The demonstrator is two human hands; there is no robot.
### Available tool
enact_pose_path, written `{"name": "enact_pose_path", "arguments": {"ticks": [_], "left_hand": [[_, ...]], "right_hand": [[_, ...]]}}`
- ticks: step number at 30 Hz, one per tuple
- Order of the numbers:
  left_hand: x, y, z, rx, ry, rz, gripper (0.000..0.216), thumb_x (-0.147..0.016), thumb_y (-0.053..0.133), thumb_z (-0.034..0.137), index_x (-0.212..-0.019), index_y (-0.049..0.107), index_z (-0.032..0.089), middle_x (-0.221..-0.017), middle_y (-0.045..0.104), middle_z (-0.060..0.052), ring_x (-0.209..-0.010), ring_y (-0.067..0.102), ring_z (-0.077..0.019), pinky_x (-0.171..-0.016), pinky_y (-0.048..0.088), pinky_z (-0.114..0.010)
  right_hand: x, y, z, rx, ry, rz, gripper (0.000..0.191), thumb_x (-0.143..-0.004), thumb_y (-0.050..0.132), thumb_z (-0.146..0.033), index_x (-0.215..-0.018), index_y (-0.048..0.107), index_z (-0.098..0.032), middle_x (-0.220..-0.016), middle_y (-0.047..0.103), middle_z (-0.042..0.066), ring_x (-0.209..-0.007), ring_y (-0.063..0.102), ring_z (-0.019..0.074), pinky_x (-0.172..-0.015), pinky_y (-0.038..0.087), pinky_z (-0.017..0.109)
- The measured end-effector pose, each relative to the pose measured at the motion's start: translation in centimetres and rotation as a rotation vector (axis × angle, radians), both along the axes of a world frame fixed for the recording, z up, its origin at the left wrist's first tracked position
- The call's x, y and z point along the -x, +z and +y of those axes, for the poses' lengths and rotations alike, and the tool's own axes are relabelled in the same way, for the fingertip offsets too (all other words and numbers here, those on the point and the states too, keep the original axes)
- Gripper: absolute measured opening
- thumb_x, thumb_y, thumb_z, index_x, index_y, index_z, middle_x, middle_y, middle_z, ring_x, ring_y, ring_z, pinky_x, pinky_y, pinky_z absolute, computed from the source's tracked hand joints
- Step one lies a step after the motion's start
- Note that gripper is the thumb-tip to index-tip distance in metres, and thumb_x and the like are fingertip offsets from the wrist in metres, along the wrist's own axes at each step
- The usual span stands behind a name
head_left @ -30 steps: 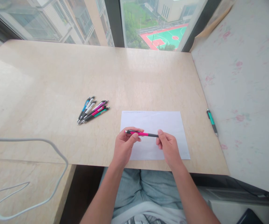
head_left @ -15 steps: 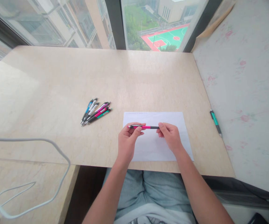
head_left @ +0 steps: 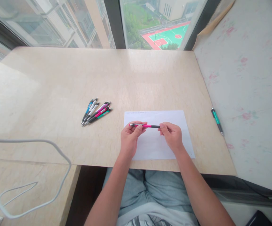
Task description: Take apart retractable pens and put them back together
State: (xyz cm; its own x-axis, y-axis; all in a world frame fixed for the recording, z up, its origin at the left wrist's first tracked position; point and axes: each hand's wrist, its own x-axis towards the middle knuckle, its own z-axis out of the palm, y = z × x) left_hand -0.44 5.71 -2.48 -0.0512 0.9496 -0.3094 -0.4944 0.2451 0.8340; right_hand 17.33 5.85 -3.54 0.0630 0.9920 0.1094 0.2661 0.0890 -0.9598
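A pink pen with a black grip lies level between my two hands, over a white sheet of paper. My left hand is closed around its clicker end, thumb along the barrel. At the black tip end, my right hand pinches the pen between thumb and fingers, so the point is hidden. The paper lies on the tabletop under both hands, with a faint line of print at its top edge.
Left of the paper, several pens lie fanned in a pile. One green pen rests by the wall at right. A grey cable loops over the lower left. Windows border the far table edge.
Both hands keep hold of the pink pen in nearly the same pose. The whole view has shifted slightly.
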Motion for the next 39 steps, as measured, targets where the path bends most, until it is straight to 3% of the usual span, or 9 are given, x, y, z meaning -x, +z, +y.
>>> {"name": "enact_pose_path", "arguments": {"ticks": [5,11,15,21,27,32,36,39], "left_hand": [[0.0,-0.2,0.0,-0.022,0.003,0.002,0.018,-0.078,0.079,0.029,-0.090,0.071,0.018,-0.095,0.078,-0.008,-0.084,0.073,-0.0154,-0.079,0.057,-0.027],[-0.5,0.0,-0.2,-0.086,-0.001,0.031,0.016,-0.080,0.078,0.030,-0.090,0.071,0.019,-0.095,0.078,-0.007,-0.080,0.072,-0.0133,-0.076,0.056,-0.025],[-0.6,-0.2,-0.1,-0.080,-0.018,0.031,0.017,-0.078,0.079,0.030,-0.088,0.071,0.018,-0.096,0.078,-0.008,-0.080,0.072,-0.0144,-0.074,0.057,-0.025],[-0.3,-0.6,0.3,0.038,0.012,-0.032,0.022,-0.073,0.083,0.030,-0.084,0.070,0.017,-0.086,0.077,-0.007,-0.078,0.073,-0.0151,-0.072,0.057,-0.024],[-0.1,-0.7,0.5,0.039,0.055,-0.018,0.022,-0.075,0.082,0.031,-0.085,0.070,0.015,-0.085,0.077,-0.007,-0.076,0.072,-0.0125,-0.072,0.056,-0.022],[0.0,-1.0,0.3,-0.007,0.056,-0.014,0.020,-0.076,0.081,0.030,-0.086,0.069,0.017,-0.088,0.077,-0.006,-0.081,0.073,-0.0134,-0.074,0.056,-0.022],[0.0,-0.9,0.3,-0.015,0.064,-0.001,0.020,-0.076,0.081,0.030,-0.088,0.069,0.018,-0.091,0.077,-0.007,-0.087,0.073,-0.0156,-0.077,0.057,-0.025],[0.0,-0.9,0.3,-0.022,0.063,0.006,0.020,-0.077,0.080,0.030,-0.089,0.070,0.019,-0.093,0.077,-0.007,-0.089,0.073,-0.0157,-0.078,0.056,-0.025]], "right_hand": [[0.1,0.1,0.1,-0.025,0.006,-0.008,0.047,-0.096,0.055,-0.043,-0.055,0.055,-0.020,-0.057,0.059,0.000,-0.056,0.055,0.0133,-0.056,0.040,0.027],[0.2,-0.2,0.0,0.094,0.070,0.213,0.050,-0.095,0.052,-0.053,-0.059,0.060,-0.019,-0.050,0.053,-0.001,-0.047,0.047,0.0116,-0.047,0.036,0.026],[0.0,0.0,0.1,0.141,0.093,0.138,0.049,-0.094,0.055,-0.052,-0.058,0.059,-0.019,-0.047,0.048,-0.003,-0.044,0.042,0.0098,-0.044,0.030,0.025],[-0.2,0.2,0.3,-0.021,0.176,-0.023,0.040,-0.092,0.061,-0.046,-0.062,0.063,-0.020,-0.055,0.056,-0.001,-0.051,0.047,0.0116,-0.050,0.036,0.026],[-0.2,0.0,0.3,-0.195,0.201,-0.097,0.019,-0.091,0.065,-0.039,-0.085,0.072,-0.022,-0.070,0.063,0.001,-0.060,0.051,0.0136,-0.060,0.045,0.029],[-0.3,-0.4,0.3,-0.109,0.174,0.020,0.025,-0.092,0.061,-0.044,-0.090,0.071,-0.022,-0.080,0.068,0.004,-0.066,0.058,0.0152,-0.063,0.049,0.030],[-0.4,-0.5,0.3,0.004,0.084,0.067,0.044,-0.099,0.048,-0.045,-0.067,0.064,-0.020,-0.061,0.061,0.002,-0.058,0.057,0.0147,-0.058,0.048,0.029],[-0.4,-0.4,0.2,0.002,0.058,0.070,0.033,-0.095,0.056,-0.039,-0.070,0.064,-0.020,-0.065,0.063,0.002,-0.062,0.060,0.0148,-0.061,0.049,0.029]]}}
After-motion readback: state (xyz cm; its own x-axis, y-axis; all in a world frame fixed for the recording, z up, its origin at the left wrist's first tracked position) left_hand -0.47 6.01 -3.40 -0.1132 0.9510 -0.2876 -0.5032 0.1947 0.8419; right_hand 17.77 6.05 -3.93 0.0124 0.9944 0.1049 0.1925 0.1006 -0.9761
